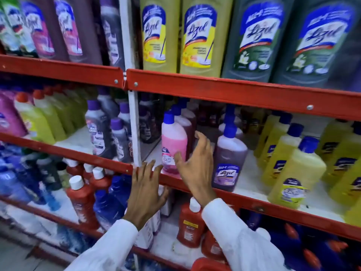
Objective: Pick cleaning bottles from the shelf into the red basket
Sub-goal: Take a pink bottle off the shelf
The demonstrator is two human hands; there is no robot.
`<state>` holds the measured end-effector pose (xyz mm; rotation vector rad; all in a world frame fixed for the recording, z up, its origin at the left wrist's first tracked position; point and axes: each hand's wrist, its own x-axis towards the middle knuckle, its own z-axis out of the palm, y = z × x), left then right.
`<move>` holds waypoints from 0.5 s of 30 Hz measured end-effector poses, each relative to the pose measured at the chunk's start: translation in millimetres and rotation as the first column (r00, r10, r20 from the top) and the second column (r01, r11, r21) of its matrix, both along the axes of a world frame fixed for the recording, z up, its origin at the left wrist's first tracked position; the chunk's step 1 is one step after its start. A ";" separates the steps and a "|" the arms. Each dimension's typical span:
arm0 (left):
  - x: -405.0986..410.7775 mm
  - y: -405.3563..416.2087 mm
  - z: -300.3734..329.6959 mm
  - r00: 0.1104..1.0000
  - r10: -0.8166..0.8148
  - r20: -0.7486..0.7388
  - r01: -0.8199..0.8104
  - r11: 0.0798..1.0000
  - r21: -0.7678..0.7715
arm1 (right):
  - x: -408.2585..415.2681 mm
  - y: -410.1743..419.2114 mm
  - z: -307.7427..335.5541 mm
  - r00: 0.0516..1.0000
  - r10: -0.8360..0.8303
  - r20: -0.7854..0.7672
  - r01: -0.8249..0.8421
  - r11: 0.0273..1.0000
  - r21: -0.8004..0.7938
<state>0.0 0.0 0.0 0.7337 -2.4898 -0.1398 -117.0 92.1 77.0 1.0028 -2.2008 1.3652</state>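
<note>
A pink cleaning bottle (172,143) with a blue cap stands at the front of the middle shelf. My right hand (195,165) is open, fingers spread, just right of it, thumb near its label. My left hand (145,188) is open and flat, fingertips at the red shelf edge (254,200) just left of and below the pink bottle. A purple bottle (229,159) stands right of my right hand. A red curved piece, perhaps the red basket rim (207,266), shows at the bottom edge, mostly hidden.
Yellow bottles (297,173) fill the middle shelf's right side. Large yellow and dark green bottles (199,36) stand on the shelf above. Red bottles with white caps (190,225) and blue ones sit below. A white upright post (133,122) divides the shelves.
</note>
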 end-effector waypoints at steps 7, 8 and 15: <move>-6.2 -13.6 -23.2 0.999 -0.013 0.039 0.013 1.000 0.017 | 10.4 -74.4 -19.1 0.929 -0.100 0.356 0.162 0.976 -0.146; -5.6 -13.8 -24.5 0.999 -0.017 0.028 0.017 1.000 0.006 | 10.5 -80.1 -20.6 0.926 -0.105 0.363 0.179 0.968 -0.177; -2.6 -15.6 -28.7 0.998 -0.037 0.045 0.037 0.999 0.003 | -4.1 -69.7 -10.6 0.904 0.106 0.415 0.099 0.892 -0.442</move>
